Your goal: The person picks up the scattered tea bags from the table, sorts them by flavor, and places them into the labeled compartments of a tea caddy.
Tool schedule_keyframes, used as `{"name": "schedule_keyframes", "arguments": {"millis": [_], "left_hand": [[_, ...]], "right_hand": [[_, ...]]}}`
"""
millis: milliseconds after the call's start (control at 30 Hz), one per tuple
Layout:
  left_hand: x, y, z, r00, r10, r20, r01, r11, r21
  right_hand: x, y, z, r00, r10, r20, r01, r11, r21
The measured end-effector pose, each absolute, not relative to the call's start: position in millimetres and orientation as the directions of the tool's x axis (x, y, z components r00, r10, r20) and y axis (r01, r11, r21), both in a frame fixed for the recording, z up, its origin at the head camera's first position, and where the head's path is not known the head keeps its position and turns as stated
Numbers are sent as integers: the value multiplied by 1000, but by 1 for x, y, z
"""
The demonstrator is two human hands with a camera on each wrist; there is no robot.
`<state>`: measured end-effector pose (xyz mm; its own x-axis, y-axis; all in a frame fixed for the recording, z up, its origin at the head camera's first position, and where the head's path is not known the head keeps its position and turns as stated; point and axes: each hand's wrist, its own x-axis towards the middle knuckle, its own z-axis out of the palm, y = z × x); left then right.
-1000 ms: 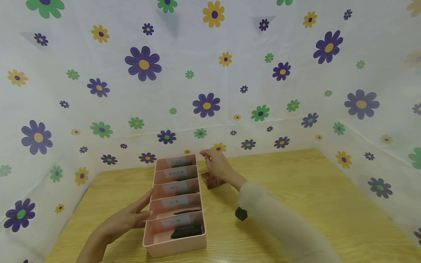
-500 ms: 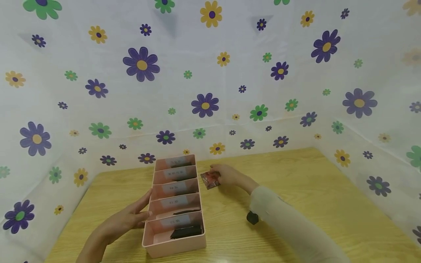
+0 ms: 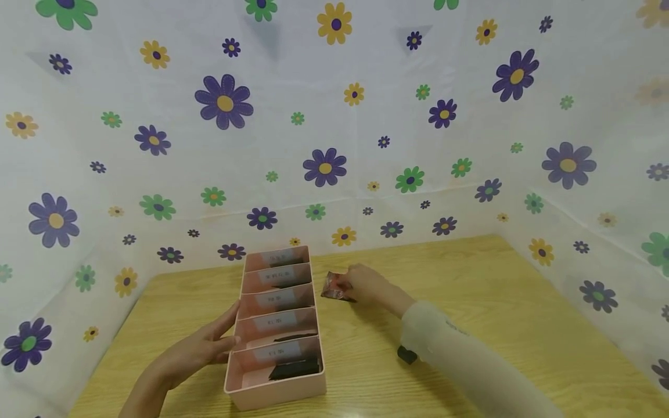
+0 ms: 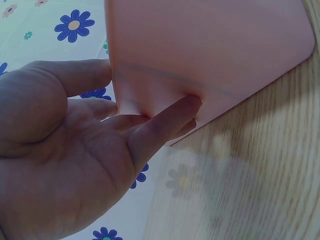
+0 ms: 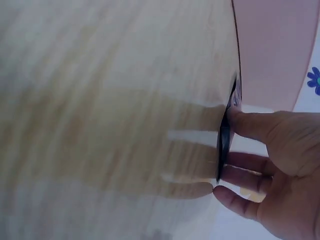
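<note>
A long pink divided box (image 3: 277, 392) stands on the table, with several compartments that bear pale labels. My left hand (image 3: 201, 346) rests against its left side; in the left wrist view the fingertips (image 4: 190, 104) touch the pink wall. Right of the box, my right hand (image 3: 370, 285) pinches a small red and dark sachet (image 3: 332, 285). Seen edge-on in the right wrist view, the sachet (image 5: 225, 137) sits between thumb and fingers, close to the tabletop. Black packets (image 3: 295, 368) lie in the nearest compartment, and a thin dark one (image 3: 295, 337) in the compartment behind it.
The wood-grain table (image 3: 470, 302) extends to the right of the box. A white flower-print cloth (image 3: 387, 116) encloses the back and both sides. Below the right sleeve (image 3: 449, 342) a small black object (image 3: 406, 355) shows at the wrist.
My right hand has come down from above the sachet, taken hold of it and tilted it up a little. The left hand and the box stay in place.
</note>
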<state>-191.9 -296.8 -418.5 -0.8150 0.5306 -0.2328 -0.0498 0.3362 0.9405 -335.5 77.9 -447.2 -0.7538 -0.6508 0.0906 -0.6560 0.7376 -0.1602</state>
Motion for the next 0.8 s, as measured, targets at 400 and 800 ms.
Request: {"name": "schedule_keyframes", "arguments": {"millis": [400, 800], "left_hand": [[-192, -297, -417, -806, 546, -230, -47, 328, 944], [-193, -295, -417, -805, 545, -235, -45, 338, 940]], "right_hand": [[-300, 57, -455, -932, -332, 147, -349, 930, -111], [-319, 83, -435, -884, -445, 143, -467, 835, -291]]}}
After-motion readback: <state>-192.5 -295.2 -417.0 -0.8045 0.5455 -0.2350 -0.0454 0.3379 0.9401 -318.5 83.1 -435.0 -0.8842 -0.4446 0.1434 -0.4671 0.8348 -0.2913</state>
